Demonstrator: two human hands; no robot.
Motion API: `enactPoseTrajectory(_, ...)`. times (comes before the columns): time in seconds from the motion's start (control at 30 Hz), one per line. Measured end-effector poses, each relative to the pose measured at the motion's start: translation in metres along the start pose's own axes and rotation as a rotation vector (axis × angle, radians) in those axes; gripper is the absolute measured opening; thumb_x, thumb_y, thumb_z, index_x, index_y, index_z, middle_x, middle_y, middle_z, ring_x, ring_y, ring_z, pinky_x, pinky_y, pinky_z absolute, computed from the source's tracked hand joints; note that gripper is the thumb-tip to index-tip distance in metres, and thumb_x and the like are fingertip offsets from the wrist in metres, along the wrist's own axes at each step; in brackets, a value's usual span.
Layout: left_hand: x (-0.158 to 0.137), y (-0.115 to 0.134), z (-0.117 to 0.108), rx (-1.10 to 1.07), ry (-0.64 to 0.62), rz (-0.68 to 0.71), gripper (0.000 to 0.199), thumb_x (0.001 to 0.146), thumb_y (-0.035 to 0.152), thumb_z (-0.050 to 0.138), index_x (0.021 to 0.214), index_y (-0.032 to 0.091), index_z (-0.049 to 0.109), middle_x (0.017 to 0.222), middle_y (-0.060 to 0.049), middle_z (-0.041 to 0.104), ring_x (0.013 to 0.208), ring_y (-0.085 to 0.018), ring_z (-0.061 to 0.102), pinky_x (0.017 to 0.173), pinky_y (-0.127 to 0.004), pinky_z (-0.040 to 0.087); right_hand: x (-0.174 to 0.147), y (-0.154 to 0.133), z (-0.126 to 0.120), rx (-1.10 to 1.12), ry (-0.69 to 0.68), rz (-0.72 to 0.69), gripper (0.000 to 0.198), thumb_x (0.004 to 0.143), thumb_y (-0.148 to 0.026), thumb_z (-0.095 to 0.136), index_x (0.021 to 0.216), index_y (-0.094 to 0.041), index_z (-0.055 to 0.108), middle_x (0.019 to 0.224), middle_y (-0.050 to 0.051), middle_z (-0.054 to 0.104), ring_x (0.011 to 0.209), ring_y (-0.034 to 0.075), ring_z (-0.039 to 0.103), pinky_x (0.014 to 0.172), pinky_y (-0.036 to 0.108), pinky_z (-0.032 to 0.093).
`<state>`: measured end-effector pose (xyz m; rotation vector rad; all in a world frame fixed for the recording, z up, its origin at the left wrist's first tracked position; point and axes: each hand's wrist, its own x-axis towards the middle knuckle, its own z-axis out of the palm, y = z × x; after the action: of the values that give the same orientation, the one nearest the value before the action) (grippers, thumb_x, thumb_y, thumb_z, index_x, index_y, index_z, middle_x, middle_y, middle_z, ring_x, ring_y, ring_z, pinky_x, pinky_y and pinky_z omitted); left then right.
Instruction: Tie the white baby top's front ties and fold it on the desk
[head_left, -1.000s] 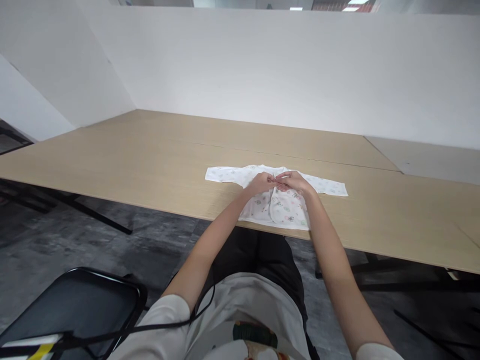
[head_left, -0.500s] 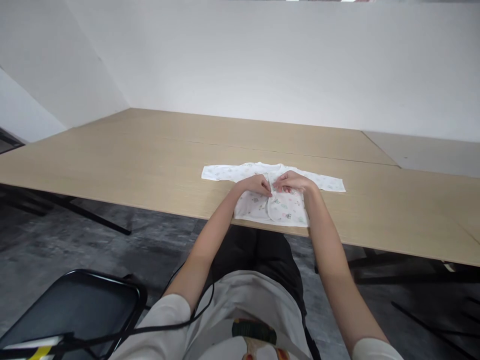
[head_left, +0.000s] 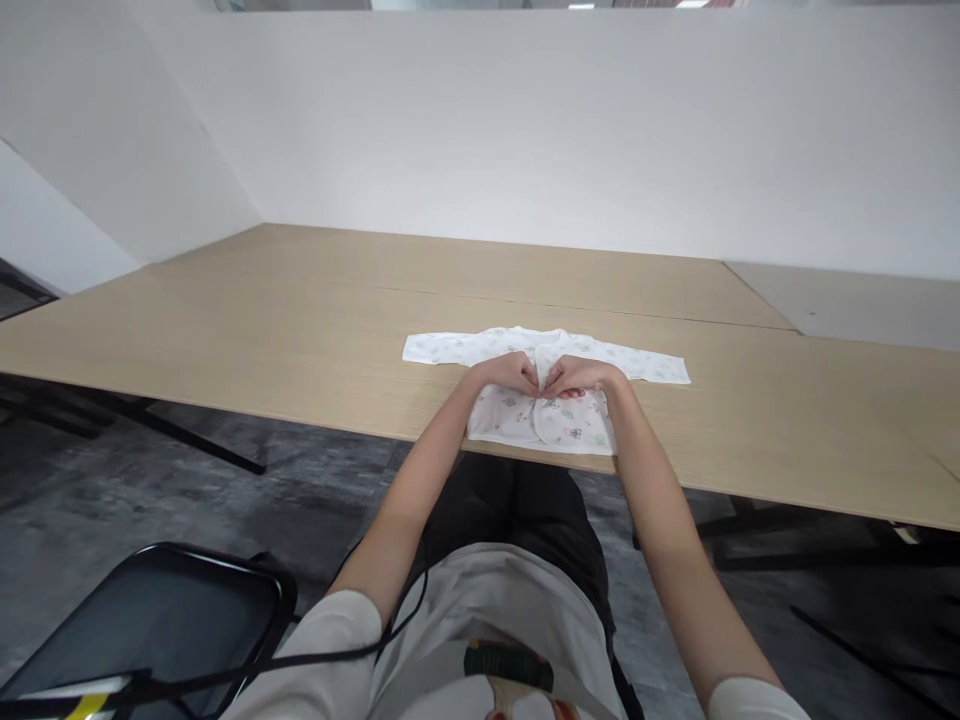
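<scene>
A small white baby shirt (head_left: 577, 430) with a scattered print lies face up along the table's front edge, its long sleeves spread to both sides. Its front opening runs down the middle with a curved overlapping edge. My left hand (head_left: 516, 372) pinches the cloth at this opening, fingers closed. Right beside it, my right hand (head_left: 574, 375) is also closed on the shirt front, and the fingertips of both hands meet at the opening. Whatever fastener lies between the fingertips is hidden.
The wooden table (head_left: 300, 330) stretches to both sides and back to a white wall (head_left: 480, 130). A black chair (head_left: 165, 620) stands at the lower left. A black cable (head_left: 322, 657) runs across my left sleeve.
My right hand has moved slightly down and left, so its fingertips now meet those of my left hand at the opening. The shirt lies in the same place.
</scene>
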<state>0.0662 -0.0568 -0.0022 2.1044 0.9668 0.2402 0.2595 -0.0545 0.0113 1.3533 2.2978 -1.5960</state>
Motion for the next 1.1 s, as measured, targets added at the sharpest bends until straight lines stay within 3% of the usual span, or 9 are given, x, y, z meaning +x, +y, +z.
enactPoseTrajectory(0.4,0.002,-0.003,-0.002,-0.092,-0.062,0.099,0.020,0.063,0.022,0.069,0.080,0.014,0.074,0.064,0.001,0.063,0.060,-0.008,0.050,0.060,-0.020,0.036,-0.001,0.002,-0.002,0.027,-0.012,-0.024,0.016,0.064,-0.029,0.070,0.061,-0.013,0.067,0.047,-0.002,0.054,0.038,0.006,0.041,0.039,0.021,0.032)
enactPoseTrajectory(0.77,0.005,-0.005,0.003,-0.016,0.007,0.059,0.032,0.063,0.043,0.074,0.079,0.015,0.073,0.060,0.002,0.058,0.057,-0.008,0.048,0.058,-0.022,0.035,-0.002,0.000,-0.002,0.061,0.010,0.006,0.019,0.066,-0.031,0.069,0.057,-0.014,0.064,0.045,-0.002,0.052,0.036,0.006,0.040,0.037,0.020,0.032)
enactPoseTrajectory(1.1,0.002,0.001,0.003,-0.077,-0.004,0.046,0.027,0.062,0.037,0.075,0.077,0.015,0.075,0.060,0.001,0.062,0.058,-0.009,0.050,0.060,-0.023,0.037,-0.007,-0.006,-0.001,0.058,0.016,0.026,0.021,0.064,-0.030,0.071,0.053,-0.015,0.061,0.044,-0.003,0.051,0.037,0.006,0.041,0.038,0.020,0.033)
